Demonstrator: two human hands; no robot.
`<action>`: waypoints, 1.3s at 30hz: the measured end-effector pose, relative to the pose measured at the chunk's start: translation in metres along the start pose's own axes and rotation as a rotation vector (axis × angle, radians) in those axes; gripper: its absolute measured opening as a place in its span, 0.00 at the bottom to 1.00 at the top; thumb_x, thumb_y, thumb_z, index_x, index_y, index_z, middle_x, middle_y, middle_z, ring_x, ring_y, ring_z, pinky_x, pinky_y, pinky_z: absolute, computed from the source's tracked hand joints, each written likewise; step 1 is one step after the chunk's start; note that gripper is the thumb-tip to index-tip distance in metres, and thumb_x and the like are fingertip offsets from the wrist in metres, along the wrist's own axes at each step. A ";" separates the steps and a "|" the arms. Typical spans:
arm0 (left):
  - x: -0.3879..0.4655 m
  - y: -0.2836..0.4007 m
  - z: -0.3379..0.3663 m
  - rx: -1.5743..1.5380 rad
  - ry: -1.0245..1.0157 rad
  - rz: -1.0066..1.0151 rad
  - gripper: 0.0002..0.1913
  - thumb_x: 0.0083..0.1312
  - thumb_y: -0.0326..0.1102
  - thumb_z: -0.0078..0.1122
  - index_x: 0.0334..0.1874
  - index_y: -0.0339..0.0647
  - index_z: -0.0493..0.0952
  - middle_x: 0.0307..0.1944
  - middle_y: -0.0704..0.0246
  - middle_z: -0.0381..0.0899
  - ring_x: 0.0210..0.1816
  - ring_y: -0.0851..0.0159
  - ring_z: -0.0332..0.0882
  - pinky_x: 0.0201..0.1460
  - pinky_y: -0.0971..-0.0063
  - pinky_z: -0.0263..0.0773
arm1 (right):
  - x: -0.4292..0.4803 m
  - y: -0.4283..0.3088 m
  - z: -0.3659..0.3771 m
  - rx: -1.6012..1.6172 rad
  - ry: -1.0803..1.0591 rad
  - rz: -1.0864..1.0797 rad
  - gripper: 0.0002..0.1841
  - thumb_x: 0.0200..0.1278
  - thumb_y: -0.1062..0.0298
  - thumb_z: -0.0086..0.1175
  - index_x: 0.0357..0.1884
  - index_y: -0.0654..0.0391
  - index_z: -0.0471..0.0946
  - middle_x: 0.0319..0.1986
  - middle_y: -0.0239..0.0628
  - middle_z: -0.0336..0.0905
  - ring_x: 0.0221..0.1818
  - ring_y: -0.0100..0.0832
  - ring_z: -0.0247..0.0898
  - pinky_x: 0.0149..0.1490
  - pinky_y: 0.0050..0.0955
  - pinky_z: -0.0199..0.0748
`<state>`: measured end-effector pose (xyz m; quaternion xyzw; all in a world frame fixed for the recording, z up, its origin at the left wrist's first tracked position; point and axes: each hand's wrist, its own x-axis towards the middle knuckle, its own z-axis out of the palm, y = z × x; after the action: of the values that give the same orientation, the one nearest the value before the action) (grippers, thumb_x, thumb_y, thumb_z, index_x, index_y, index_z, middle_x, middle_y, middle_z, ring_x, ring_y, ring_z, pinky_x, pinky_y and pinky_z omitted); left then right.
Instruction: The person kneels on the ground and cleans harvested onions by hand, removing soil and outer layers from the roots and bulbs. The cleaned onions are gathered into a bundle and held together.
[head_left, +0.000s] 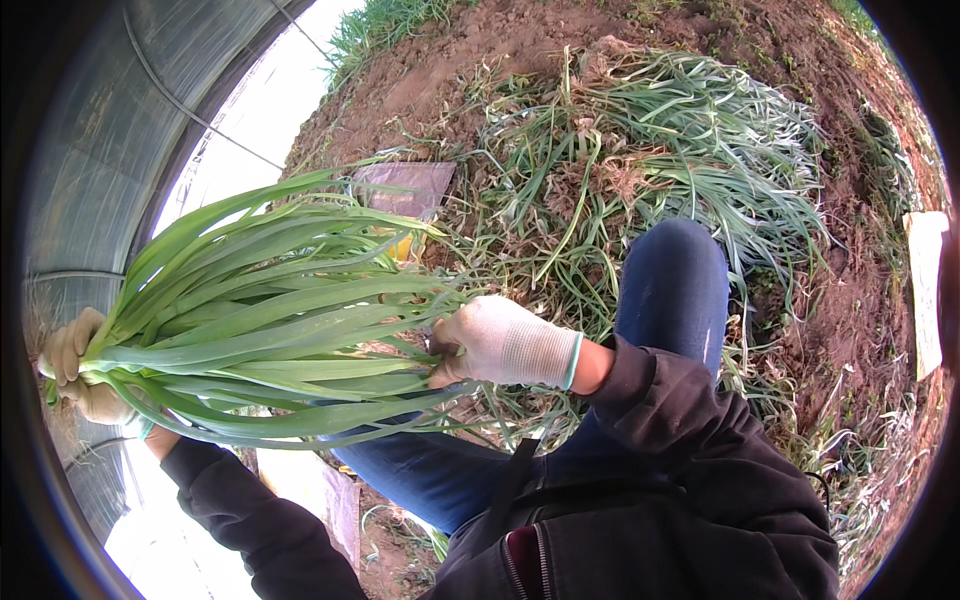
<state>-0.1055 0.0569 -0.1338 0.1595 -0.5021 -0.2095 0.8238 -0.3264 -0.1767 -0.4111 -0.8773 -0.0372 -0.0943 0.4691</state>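
Note:
My left hand (84, 367), in a light work glove, is closed round the pale stem end of a bunch of long-leaved green plants (270, 330), which look like leeks or green onions. The leaves fan out from there across to my right hand (487, 341). That hand, in a white knit glove with a green-edged cuff, has its fingers bent at the leaf tips; whether it grips any is partly hidden. Thin roots hang by my left hand. Beyond my raised knee lies a large heap of similar plants (720, 135), some with brown roots showing.
Brown soil (420, 90) strewn with loose leaves surrounds the heap. A purplish sheet (405, 187) and something yellow (405, 246) lie behind the bunch. Plastic film walling (97, 165) curves along the left. A pale board-like piece (926, 292) is at the far right.

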 end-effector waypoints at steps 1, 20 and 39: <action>0.000 0.000 -0.001 -0.014 -0.004 -0.007 0.17 0.46 0.19 0.71 0.28 0.48 0.71 0.23 0.79 0.72 0.29 0.77 0.72 0.42 0.81 0.63 | 0.002 0.000 0.005 0.100 0.062 -0.042 0.17 0.52 0.57 0.67 0.39 0.58 0.82 0.26 0.42 0.82 0.31 0.39 0.81 0.40 0.31 0.76; -0.008 -0.034 -0.010 0.002 -0.054 -0.107 0.13 0.51 0.20 0.65 0.28 0.49 0.71 0.19 0.80 0.74 0.24 0.78 0.73 0.40 0.81 0.65 | 0.001 -0.020 0.022 0.735 0.386 -0.019 0.06 0.60 0.75 0.57 0.37 0.62 0.83 0.27 0.40 0.83 0.30 0.27 0.78 0.37 0.27 0.75; -0.006 -0.045 -0.002 0.073 -0.097 -0.204 0.13 0.70 0.30 0.49 0.24 0.50 0.70 0.12 0.81 0.73 0.16 0.80 0.72 0.37 0.82 0.65 | 0.004 -0.025 0.021 1.356 0.243 0.249 0.11 0.61 0.67 0.60 0.27 0.64 0.83 0.16 0.28 0.76 0.16 0.16 0.64 0.23 0.19 0.62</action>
<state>-0.1143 0.0211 -0.1602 0.2294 -0.5299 -0.2814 0.7665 -0.3237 -0.1454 -0.4009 -0.3720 0.0657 -0.0932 0.9212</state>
